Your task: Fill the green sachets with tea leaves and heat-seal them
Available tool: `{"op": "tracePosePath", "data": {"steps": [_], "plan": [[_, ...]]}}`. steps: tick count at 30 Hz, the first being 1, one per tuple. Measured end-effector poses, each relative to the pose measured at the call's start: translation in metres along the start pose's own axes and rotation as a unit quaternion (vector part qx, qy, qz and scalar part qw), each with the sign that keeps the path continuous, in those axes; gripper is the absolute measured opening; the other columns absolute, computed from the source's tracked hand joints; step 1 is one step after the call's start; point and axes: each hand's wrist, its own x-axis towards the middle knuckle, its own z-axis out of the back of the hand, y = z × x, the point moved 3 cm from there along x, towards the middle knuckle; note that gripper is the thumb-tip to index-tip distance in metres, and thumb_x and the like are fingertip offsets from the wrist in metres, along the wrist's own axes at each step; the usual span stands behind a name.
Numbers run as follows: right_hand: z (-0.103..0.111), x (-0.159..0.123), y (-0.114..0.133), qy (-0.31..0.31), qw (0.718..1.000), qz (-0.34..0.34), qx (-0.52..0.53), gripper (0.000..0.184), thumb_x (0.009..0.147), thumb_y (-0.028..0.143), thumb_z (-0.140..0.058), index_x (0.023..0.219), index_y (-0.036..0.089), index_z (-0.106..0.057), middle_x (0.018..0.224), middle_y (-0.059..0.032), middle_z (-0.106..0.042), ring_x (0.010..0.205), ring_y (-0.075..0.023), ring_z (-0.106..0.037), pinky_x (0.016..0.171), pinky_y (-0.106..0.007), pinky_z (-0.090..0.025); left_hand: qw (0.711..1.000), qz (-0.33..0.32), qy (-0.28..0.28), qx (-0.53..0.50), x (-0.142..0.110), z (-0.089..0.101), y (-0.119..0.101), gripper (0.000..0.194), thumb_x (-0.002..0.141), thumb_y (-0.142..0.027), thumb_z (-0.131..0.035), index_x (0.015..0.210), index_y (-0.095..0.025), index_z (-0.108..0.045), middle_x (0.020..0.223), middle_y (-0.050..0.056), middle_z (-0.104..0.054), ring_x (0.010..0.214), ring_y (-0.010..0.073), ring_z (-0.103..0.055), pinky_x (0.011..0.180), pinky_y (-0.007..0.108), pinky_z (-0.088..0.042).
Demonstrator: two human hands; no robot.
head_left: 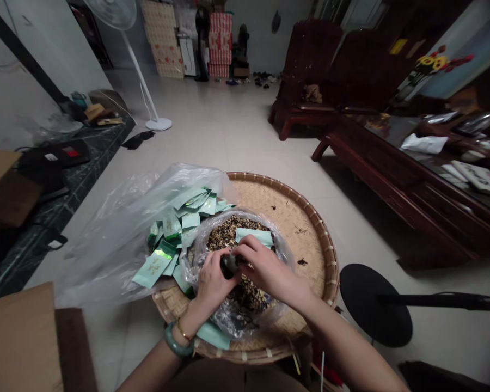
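Observation:
My left hand (213,280) and my right hand (265,268) meet over an open clear plastic bag (283,247). Between their fingers is a small dark shiny thing (230,263), perhaps a sachet held open; its exact kind is hard to make out. Under the hands the bag holds a loose dark and pale yellow grainy mix (237,224). A light green sachet (253,237) lies on the mix, just beyond my right fingers. To the left, several green sachets (190,220) are heaped on a large translucent plastic bag (118,239).
A round woven bamboo tray (316,239) carries the bags, with dark dried scraps on its right side. A black round stand base (375,305) is at right, a cardboard box (20,337) at left. Beyond are a white fan (158,124) and a dark wooden table (375,163).

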Motion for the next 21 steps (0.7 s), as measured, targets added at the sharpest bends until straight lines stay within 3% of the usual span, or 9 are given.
{"op": "tracePosePath", "data": {"steps": [9,14,18,21], "plan": [[-0.014,0.003,-0.027,-0.089,0.990,-0.012,0.105,0.025,0.077,-0.002,-0.053,0.089,0.018,-0.063,0.083,-0.0031,-0.062,0.079,-0.0158,-0.060,0.071,-0.026,-0.047,1.000,0.005,0.011,0.019,0.000,-0.003,0.001,0.039,0.068,-0.018,-0.068,0.104,-0.020,-0.052,0.098,0.006,-0.061,0.093,0.0237,-0.060,0.080,0.039,-0.053],[-0.010,-0.014,-0.061,-0.161,0.980,-0.090,0.070,0.021,0.083,0.008,-0.051,0.097,0.017,-0.063,0.093,-0.0067,-0.065,0.082,-0.0176,-0.061,0.075,-0.030,-0.048,0.999,-0.027,0.024,0.022,0.002,-0.003,0.001,0.047,0.070,-0.023,-0.069,0.113,-0.020,-0.050,0.104,0.008,-0.059,0.100,0.0250,-0.057,0.087,0.042,-0.051],[-0.019,-0.019,-0.078,-0.083,0.983,-0.158,-0.031,0.025,0.087,0.026,-0.058,0.108,0.013,-0.063,0.100,-0.0131,-0.067,0.093,-0.0252,-0.059,0.081,-0.037,-0.047,0.996,-0.058,0.062,0.033,0.002,-0.010,0.002,0.056,0.072,-0.020,-0.069,0.122,-0.020,-0.046,0.111,0.009,-0.059,0.105,0.0266,-0.054,0.090,0.044,-0.049],[-0.032,-0.012,-0.074,-0.048,0.985,-0.154,-0.052,0.021,0.087,0.032,-0.060,0.096,0.014,-0.067,0.092,-0.0115,-0.068,0.092,-0.0253,-0.057,0.080,-0.037,-0.046,0.994,-0.061,0.079,0.034,0.000,-0.014,0.005,0.056,0.074,-0.017,-0.066,0.126,-0.021,-0.045,0.115,0.010,-0.058,0.107,0.0271,-0.053,0.091,0.046,-0.048]]}}
